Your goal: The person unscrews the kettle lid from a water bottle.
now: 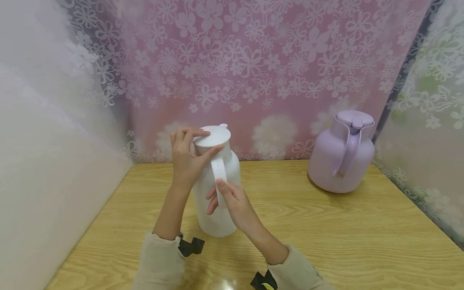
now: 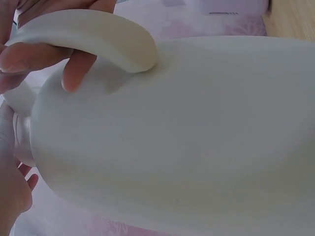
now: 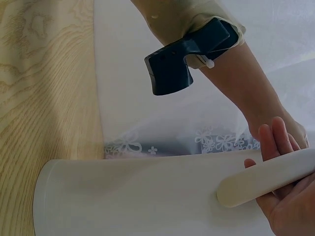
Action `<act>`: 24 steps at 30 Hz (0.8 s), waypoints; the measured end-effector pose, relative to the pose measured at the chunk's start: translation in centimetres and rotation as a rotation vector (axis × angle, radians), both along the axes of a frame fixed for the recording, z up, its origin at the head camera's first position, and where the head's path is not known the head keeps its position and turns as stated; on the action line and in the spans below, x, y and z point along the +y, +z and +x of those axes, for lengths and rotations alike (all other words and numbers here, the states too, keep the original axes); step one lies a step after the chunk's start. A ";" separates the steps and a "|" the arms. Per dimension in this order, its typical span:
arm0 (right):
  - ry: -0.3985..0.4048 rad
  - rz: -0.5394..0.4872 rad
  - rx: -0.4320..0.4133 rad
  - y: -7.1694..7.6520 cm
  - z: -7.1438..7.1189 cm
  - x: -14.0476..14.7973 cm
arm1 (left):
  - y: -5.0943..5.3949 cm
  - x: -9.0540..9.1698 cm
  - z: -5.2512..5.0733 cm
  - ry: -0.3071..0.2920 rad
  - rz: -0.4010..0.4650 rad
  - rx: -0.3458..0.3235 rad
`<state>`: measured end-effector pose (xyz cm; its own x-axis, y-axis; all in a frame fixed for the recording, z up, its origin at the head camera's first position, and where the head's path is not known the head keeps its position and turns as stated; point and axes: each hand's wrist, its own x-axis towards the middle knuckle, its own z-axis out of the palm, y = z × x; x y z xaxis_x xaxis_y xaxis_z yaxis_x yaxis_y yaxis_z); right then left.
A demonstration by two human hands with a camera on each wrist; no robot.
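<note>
Two bare hands are on a white vacuum jug (image 1: 217, 219), which stands about upright on the wood-grain table (image 1: 290, 217), somewhat left of the middle in the head view. The left hand (image 1: 186, 157) is at the top: its fingers bend over the round white lid (image 1: 215, 137) while its thumb lies along the near edge, just above the handle, so that the lid is gripped between them. A small tab (image 1: 223, 126) juts from the lid's far side. Lower down, the right hand (image 1: 235, 203) holds the curved white handle (image 1: 218, 169), thumb laid on its outer face and fingers passed through the loop; the right wrist view shows those fingertips coming out on the other side, close to the jug's body. Well apart, toward the right back of the table, stands a squat lilac vacuum jug (image 1: 326, 161), its handle turned to the near side and a thumb lever (image 1: 357, 122) on its top. Behind both jugs hangs a pink floral curtain (image 1: 253, 80). Each beige sleeve (image 1: 161, 257) ends beside a black wrist mount (image 1: 192, 246).
</note>
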<state>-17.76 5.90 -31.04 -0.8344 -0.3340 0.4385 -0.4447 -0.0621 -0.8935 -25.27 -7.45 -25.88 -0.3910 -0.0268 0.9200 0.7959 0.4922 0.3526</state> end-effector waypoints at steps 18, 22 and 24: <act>-0.009 0.007 0.032 -0.2 0.0 -0.1 | -0.8 -1.9 -1.7 -0.486 -0.023 0.071; -0.015 0.009 0.024 -0.1 0.1 -0.1 | -0.9 -1.8 -1.6 -0.441 -0.026 0.084; -0.019 0.012 0.021 -0.1 0.1 -0.1 | -0.8 -1.7 -1.4 -0.409 -0.026 0.088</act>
<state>-17.62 5.81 -31.10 -0.8311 -0.3239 0.4521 -0.4646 -0.0426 -0.8845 -26.70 -9.18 -26.72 -0.2841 0.1383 0.9488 0.9542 0.1375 0.2657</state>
